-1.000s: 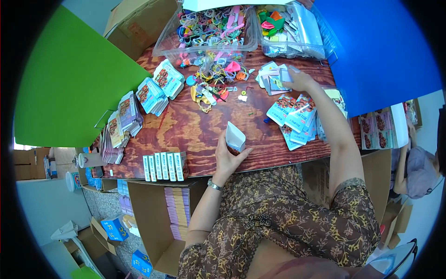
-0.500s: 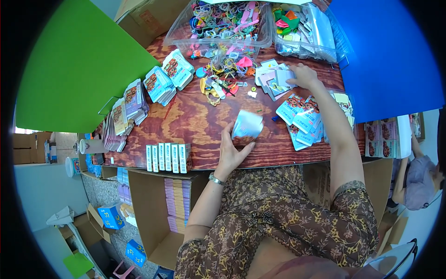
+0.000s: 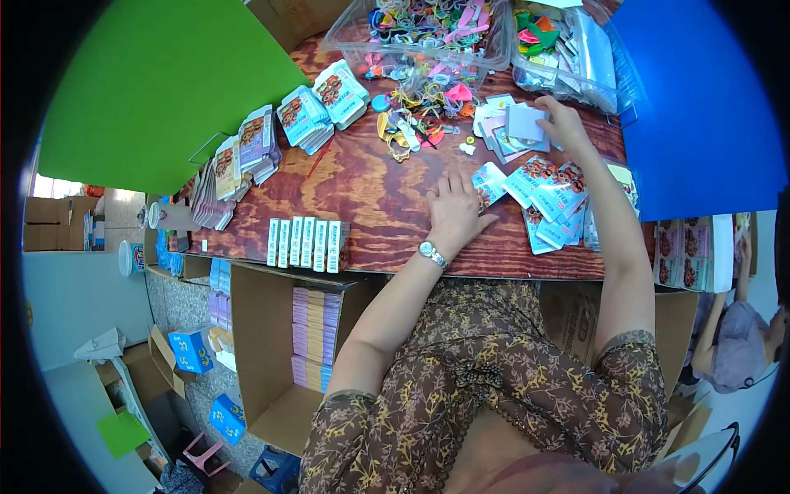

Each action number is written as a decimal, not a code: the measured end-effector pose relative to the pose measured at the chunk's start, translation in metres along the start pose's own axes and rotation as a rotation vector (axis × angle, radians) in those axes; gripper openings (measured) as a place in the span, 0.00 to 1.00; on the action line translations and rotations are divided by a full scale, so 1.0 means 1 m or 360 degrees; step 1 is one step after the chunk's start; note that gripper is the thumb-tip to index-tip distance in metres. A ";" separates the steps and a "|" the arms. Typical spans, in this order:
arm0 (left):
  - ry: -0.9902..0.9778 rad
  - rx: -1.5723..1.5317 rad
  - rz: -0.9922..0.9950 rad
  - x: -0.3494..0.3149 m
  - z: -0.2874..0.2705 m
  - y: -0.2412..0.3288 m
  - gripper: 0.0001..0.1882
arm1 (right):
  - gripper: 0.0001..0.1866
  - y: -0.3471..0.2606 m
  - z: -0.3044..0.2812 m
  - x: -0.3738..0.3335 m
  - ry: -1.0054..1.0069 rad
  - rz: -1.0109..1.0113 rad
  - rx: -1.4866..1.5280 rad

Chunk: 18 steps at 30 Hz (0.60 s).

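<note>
Wooden table [image 3: 370, 198] is carrying packets; her left hand [image 3: 453, 210] is lying open, flat beside a small packet [image 3: 489, 183] angled away, while her right hand [image 3: 562, 123] is pinching a grey card [image 3: 524, 122].

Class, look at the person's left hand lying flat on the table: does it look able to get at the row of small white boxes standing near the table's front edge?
Probably yes. The left hand rests flat, holding nothing, and only bare wooden table lies between it and the row of white boxes.
</note>
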<state>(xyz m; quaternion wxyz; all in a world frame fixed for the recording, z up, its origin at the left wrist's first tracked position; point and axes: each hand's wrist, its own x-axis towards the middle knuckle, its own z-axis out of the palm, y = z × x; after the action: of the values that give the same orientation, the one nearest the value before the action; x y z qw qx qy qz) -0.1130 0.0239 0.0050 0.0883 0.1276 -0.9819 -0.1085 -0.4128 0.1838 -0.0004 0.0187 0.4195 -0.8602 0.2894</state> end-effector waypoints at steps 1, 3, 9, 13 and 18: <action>-0.0198 0.0019 -0.0008 0.003 0.002 0.000 0.55 | 0.22 -0.004 -0.002 0.001 0.0001 -0.0001 -0.0004; -0.0213 -0.0034 -0.0070 0.005 0.005 -0.006 0.52 | 0.20 -0.027 -0.004 0.006 -0.0265 0.0378 -0.0011; -0.0091 -0.0527 -0.0153 0.001 -0.012 -0.031 0.43 | 0.10 -0.028 -0.005 -0.001 -0.0232 0.0474 0.0338; 0.0074 -0.0975 -0.0367 -0.014 -0.013 -0.047 0.39 | 0.08 -0.030 -0.005 -0.001 -0.0029 0.0034 -0.0064; 0.0249 -0.1110 -0.0421 -0.038 -0.016 -0.052 0.40 | 0.07 -0.062 -0.008 -0.007 -0.0004 0.0283 0.0134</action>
<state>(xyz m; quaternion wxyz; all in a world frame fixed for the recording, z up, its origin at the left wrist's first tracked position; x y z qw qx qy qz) -0.0616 -0.0183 0.0030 0.1865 0.2233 -0.8514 -0.4364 -0.3646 0.1626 0.0344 -0.0259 0.3423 -0.8811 0.3253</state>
